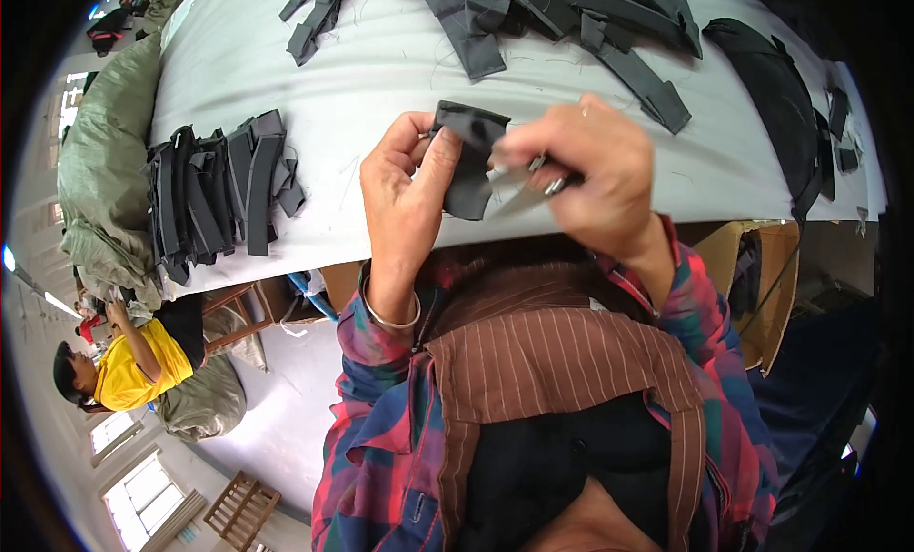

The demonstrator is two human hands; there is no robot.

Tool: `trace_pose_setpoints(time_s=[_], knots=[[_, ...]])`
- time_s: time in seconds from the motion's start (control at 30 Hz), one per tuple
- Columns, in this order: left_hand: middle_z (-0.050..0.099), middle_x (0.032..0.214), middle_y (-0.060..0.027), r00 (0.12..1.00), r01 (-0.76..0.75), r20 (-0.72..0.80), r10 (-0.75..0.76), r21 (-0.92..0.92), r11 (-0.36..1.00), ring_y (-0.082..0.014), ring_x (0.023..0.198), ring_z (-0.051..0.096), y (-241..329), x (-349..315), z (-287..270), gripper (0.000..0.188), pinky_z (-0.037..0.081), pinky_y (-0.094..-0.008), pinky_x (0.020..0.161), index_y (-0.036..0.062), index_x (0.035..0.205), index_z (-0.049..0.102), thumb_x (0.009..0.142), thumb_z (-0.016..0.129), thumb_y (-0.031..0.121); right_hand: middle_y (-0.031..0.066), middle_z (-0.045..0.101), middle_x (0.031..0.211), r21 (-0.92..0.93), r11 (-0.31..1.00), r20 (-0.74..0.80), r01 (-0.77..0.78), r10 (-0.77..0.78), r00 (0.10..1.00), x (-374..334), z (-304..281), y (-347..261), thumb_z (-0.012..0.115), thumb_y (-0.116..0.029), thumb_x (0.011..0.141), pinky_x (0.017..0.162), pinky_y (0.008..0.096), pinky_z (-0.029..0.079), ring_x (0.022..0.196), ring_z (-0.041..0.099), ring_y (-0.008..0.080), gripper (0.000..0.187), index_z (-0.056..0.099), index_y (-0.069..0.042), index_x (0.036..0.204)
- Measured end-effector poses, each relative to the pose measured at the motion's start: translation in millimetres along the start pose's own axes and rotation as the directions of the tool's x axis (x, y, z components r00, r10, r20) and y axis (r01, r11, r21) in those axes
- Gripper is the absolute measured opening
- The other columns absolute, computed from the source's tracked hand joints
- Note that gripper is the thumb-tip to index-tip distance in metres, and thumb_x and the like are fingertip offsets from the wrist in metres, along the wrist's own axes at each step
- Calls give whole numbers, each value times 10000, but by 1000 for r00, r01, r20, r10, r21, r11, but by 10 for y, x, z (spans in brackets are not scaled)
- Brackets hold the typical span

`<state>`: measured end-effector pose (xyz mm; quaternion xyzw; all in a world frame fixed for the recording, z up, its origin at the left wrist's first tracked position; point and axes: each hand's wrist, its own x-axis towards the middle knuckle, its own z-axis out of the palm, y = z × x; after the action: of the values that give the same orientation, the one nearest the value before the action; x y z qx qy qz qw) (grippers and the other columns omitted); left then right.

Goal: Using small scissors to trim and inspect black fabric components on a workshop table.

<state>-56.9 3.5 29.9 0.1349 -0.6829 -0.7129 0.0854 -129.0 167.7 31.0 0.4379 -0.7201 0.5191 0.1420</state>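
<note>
- A wide desk (381,67) with a smooth white top fills the upper part of the view, and below its edge the pale floor (276,400) of a big work room shows.
- The left hand (405,186) is closed on a small dark grey folded piece of cloth (468,162), with the thumb pressed on its front and the fingers behind it.
- The cloth piece is held up in the air just over the near edge of the desk, between the two hands. It looks soft and thick, folded over at the top, and it hangs down in a short flap.
- The right hand (590,167) is closed around small shiny metal snips (533,183). The snips' tip sits right at the side of the cloth piece.
- The two hands are close together, almost touching.
- A thin silver bangle (390,319) sits on the left wrist.
- On the left side of the desk lies a stack of dark grey curved cloth strips (214,195).
- More loose dark grey cloth strips (533,19) are spread along the far side of the desk.
- A big black cloth shape (776,95) lies at the right end of the desk.
- An open brown cardboard box (766,285) stands under the desk on the right.
- Far off at the lower left, another person in a yellow shirt (143,362) sits beside lumpy green sacks (105,171).
</note>
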Motion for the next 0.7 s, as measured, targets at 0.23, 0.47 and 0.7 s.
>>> trace_pose_setpoints(time_s=[0.23, 0.47, 0.7], knots=[[606, 773, 9, 999, 29, -10, -31, -146, 989, -24, 656, 511, 61, -24, 34, 179, 396, -161, 571, -18, 944, 609, 910, 551, 148, -14, 610, 647, -84, 996, -45, -33, 29, 999, -123, 180, 141, 635, 47, 578, 521, 289, 312, 560, 558, 158, 282, 650, -115, 809], [634, 737, -28, 995, 92, -42, -94, -51, 995, -44, 609, 548, 80, -43, 67, 186, 409, -172, 536, -42, 941, 627, 881, 548, 116, -7, 602, 664, -20, 997, 106, -79, 81, 991, -118, 39, 134, 651, 58, 617, 550, 280, 313, 541, 521, 148, 341, 677, -125, 903], [644, 684, -53, 992, 123, 18, -125, 59, 991, -69, 562, 583, 85, -54, -3, 184, 417, -185, 496, -55, 894, 636, 870, 562, 111, -53, 580, 733, -323, 944, 105, 60, -27, 994, 24, -232, 128, 738, -268, 680, 609, 308, 311, 652, 496, 168, 258, 676, -200, 921]])
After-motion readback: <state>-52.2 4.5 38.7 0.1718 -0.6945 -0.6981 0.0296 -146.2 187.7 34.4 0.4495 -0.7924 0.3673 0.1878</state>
